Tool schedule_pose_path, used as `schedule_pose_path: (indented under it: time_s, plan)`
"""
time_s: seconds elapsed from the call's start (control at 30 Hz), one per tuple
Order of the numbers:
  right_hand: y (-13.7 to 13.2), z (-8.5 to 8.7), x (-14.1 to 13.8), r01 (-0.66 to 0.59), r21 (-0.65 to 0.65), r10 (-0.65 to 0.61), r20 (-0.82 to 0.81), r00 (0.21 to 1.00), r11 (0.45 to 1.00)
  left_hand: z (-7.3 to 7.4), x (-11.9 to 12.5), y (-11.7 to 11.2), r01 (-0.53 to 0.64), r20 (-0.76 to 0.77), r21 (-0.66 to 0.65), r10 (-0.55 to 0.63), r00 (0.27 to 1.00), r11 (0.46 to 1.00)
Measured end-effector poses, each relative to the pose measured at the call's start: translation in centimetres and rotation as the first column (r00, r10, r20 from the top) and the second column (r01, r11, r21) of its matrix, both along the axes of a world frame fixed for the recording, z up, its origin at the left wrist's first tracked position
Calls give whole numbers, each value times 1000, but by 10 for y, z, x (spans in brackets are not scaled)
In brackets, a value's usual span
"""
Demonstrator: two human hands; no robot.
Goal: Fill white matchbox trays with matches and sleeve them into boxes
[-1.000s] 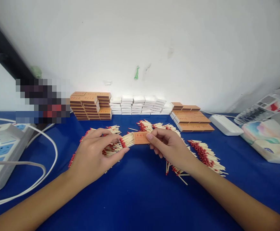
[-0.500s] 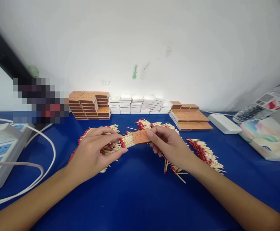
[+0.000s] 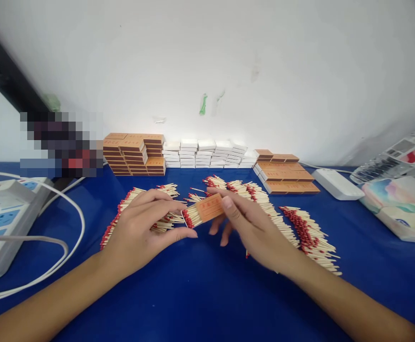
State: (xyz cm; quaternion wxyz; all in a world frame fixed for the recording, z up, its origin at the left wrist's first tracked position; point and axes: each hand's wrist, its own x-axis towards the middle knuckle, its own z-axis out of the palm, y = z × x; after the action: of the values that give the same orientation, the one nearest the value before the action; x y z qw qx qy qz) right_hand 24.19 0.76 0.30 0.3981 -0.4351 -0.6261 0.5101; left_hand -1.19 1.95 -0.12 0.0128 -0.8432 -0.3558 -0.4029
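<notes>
A partly open matchbox [image 3: 207, 210] is held above the blue table, tilted with its right end higher. Its white inner tray, filled with red-tipped matches [image 3: 193, 216], sticks out on the left of the orange sleeve. My left hand [image 3: 141, 221] curls around the tray's end, index finger above and thumb below. The sleeve is pinched by my right hand [image 3: 252, 223], with the thumb on its printed face and the lower fingers hanging loose. Behind my left hand lies a pile of loose matches [image 3: 127, 202]; another pile [image 3: 257, 192] spreads behind my right hand.
Along the wall stand stacked orange matchboxes [image 3: 134, 154], white inner trays [image 3: 207, 154] and more orange boxes [image 3: 285, 173]. Further right are a match pile [image 3: 310, 235], a white device [image 3: 338, 184], a tissue pack [image 3: 400, 204] and a bottle [image 3: 378, 164]. A power strip [image 3: 0, 218] with cables lies left.
The sleeve has slid left over the tray, so less of the matches shows. The matchbox is tilted more steeply, and my right hand's lower fingers have moved left under it.
</notes>
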Motion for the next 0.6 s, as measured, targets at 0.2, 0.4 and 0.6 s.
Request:
schedule_pose_path:
  time_s: [0.2,0.4,0.6]
  plan:
    - [-20,7,-10,-138,-60,138,-9,990,989,-6,4,-4,121,-29,45,-120,992,992]
    - [-6,-5,-4,-131,-80,126,-67,990,988,-4,3,-6,95,-20,28,-95,995,995]
    - [-4,-3,-3,-152,-75,150,-32,988,986,-3,3,-7,115,-12,-4,-115,993,993]
